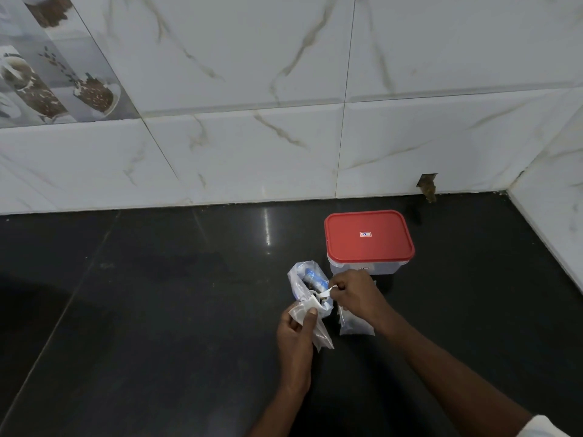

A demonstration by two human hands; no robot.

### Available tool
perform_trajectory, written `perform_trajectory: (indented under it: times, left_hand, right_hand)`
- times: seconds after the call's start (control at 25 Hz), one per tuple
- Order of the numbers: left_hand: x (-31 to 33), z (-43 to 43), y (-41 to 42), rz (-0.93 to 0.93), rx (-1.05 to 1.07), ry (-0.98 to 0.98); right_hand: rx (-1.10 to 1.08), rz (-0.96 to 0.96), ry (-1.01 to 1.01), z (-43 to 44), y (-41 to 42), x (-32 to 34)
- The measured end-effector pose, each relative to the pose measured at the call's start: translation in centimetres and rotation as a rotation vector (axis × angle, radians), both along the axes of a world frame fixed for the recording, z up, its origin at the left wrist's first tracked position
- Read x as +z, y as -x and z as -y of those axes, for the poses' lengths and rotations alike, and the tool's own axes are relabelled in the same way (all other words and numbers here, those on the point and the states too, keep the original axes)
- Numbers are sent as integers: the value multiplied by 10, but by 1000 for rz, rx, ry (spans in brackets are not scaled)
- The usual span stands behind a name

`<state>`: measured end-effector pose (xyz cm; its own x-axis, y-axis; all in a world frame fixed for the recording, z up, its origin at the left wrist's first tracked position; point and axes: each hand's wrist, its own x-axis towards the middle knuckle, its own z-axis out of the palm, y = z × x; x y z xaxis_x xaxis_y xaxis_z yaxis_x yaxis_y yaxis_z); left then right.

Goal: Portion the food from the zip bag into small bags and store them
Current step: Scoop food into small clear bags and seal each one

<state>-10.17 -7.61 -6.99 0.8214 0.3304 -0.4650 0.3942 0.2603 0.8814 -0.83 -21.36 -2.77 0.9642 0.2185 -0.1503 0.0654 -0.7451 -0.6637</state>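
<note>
Counter: dark glossy stone (157,310), with white veined wall tiles (252,137) behind it.
Box: clear tub (389,268) with its red lid (369,250) on; I can't make out the contents.
Zip bag: (307,279) crumpled, just front-left of the box; something blue inside, the rest unclear.
Left hand: (296,332) in front of the zip bag, gripping a small bag (317,329) whose long axis slants away from the box.
Right hand: (356,294) before the box, pinching a thin white strip (328,291) at the zip bag's mouth.
Second small bag: (355,326) in front of the box, half hidden under the right wrist.

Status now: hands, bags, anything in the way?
Left hand grips small bag. Right hand pinches white piece at zip bag. Red-lidded container closed, just behind hands.
</note>
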Motion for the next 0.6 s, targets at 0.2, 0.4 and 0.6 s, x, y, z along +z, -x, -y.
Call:
perform_trajectory:
  times: [0.2,0.4,0.6]
  left_hand:
    - [4,-8,6,4,40,-148]
    - [10,-18,4,76,-4,-485]
    - [17,-22,-5,69,-83,-546]
  right_hand:
    - [-279,-78,-272,3,10,7]
    - [-357,-72,-375,2,20,22]
    - [-364,-35,-426,-1,25,32]
